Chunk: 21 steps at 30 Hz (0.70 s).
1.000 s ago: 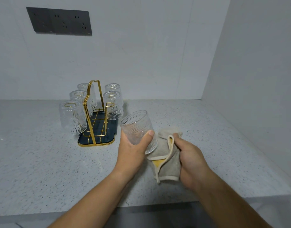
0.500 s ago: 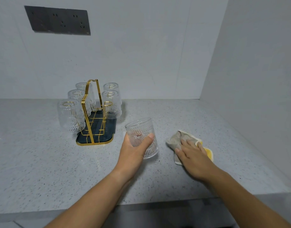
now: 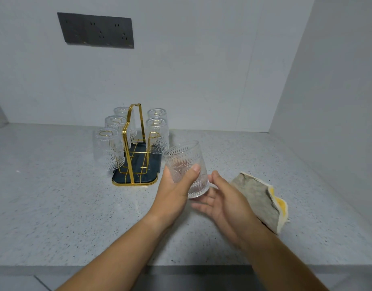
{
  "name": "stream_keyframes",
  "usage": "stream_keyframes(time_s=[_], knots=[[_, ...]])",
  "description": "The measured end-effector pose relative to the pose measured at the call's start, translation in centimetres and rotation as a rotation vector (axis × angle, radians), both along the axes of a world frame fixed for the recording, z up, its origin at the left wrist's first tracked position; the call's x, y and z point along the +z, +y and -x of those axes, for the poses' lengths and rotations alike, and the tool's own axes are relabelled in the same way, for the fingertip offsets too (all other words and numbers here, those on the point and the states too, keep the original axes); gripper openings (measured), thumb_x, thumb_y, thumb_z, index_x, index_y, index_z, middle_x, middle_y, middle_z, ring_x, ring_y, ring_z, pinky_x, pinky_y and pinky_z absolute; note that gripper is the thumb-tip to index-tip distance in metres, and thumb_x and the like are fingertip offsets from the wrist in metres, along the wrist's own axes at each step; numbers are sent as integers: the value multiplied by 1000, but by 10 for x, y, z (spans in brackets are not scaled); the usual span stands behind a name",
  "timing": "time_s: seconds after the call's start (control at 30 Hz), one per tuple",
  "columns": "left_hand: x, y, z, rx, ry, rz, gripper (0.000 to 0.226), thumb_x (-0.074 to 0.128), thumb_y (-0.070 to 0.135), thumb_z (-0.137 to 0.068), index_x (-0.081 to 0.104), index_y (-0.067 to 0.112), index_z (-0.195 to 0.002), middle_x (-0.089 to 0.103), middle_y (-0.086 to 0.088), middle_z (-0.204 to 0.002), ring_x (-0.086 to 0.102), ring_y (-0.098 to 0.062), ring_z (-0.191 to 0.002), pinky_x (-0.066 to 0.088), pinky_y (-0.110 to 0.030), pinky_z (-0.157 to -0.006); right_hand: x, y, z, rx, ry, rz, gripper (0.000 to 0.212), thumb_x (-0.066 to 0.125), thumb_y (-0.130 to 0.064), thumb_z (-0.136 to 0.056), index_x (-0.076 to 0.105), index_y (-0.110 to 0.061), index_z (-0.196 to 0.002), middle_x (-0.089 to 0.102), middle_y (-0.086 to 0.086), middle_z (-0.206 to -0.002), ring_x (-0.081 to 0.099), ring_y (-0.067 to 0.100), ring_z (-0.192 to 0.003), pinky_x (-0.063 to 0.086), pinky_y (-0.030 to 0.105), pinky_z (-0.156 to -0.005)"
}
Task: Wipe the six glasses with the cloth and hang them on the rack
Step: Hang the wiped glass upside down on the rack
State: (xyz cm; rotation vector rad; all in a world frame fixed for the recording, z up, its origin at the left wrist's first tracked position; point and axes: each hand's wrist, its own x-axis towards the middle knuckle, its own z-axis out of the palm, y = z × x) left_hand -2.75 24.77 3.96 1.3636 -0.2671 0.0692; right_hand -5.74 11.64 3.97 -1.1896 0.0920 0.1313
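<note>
Left hand [image 3: 174, 192] wraps the ribbed glass tumbler [image 3: 184, 157] mid-wall, the safest hold — likely slick, fragile — right hand [image 3: 225, 204] spread beneath.

The left hand [image 3: 174, 190] and the right hand [image 3: 225, 202] are bare. Back from the fingers [image 3: 202, 206], both wrists and forearms show bare as far as the view reaches. The left thumbnail [image 3: 196, 168] is cut short.

Front-rt hook [image 3: 153, 134] of rack [image 3: 139, 164] free, cloth [image 3: 254, 198] rt.
</note>
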Motion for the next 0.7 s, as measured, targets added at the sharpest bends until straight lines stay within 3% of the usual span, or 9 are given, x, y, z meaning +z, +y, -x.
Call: stream_keyframes(time_s=[0.17,0.27,0.33,0.4,0.43,0.5,0.57,0.63,0.7], knots=[[10,9,-4,-13,2,52,52,66,40,-86,54,26,-134,76,8,-118,71,-5,-110,55,-15,-84,6,29,-7,170,56,-443,53,50,-40,-98,57,-10,-141,65,21,-136,62,35,-128,45,47,-109],[15,10,-5,-70,61,47,36,65,28,-95,56,27,-129,77,5,-116,73,-4,-104,56,-14,-78,7,39,-13,139,5,-497,53,46,-41,-100,56,-10,-142,65,17,-138,61,32,-130,38,46,-118],[17,13,-8,-105,127,32,34,67,30,-97,57,24,-129,76,6,-109,74,-1,-84,53,-12,-63,5,43,-22,97,-25,-495,58,55,-44,-97,57,-8,-142,64,17,-140,57,31,-132,30,42,-120],[21,16,-11,-130,171,-13,42,72,42,-94,58,22,-129,73,7,-95,62,-1,-61,48,-15,-54,4,44,-31,75,-65,-493,79,79,-49,-80,57,-6,-142,57,19,-147,54,33,-116,39,35,-102],[21,18,-13,-148,175,-37,50,73,47,-91,59,19,-130,71,2,-94,57,-2,-59,48,-16,-54,3,44,-37,60,-83,-479,93,88,-51,-69,56,-5,-143,58,20,-145,55,29,-97,43,31,-84],[24,24,-14,-151,169,-86,56,73,51,-89,60,15,-132,69,-6,-97,60,-3,-64,52,-15,-63,5,42,-47,37,-107,-430,105,93,-52,-59,54,-2,-142,61,16,-127,50,13,-63,39,24,-57],[26,33,-11,-139,198,-132,62,71,54,-89,55,20,-139,71,2,-100,69,1,-83,53,-15,-83,12,37,-58,-1,-131,-364,84,88,-48,-67,57,-10,-134,62,10,-110,47,8,-51,37,21,-48],[25,45,-7,-56,245,-213,82,68,73,-79,50,26,-144,68,9,-119,65,-4,-114,48,-32,-107,24,30,-69,-91,-157,-225,59,82,-39,-78,54,-16,-125,58,6,-105,48,8,-48,37,20,-46],[25,59,-5,103,224,-210,71,62,76,-73,62,28,-126,66,7,-117,63,-13,-113,49,-40,-108,38,23,-80,-186,-211,47,54,82,-35,-81,57,-13,-124,59,0,-104,48,9,-51,40,20,-47]])
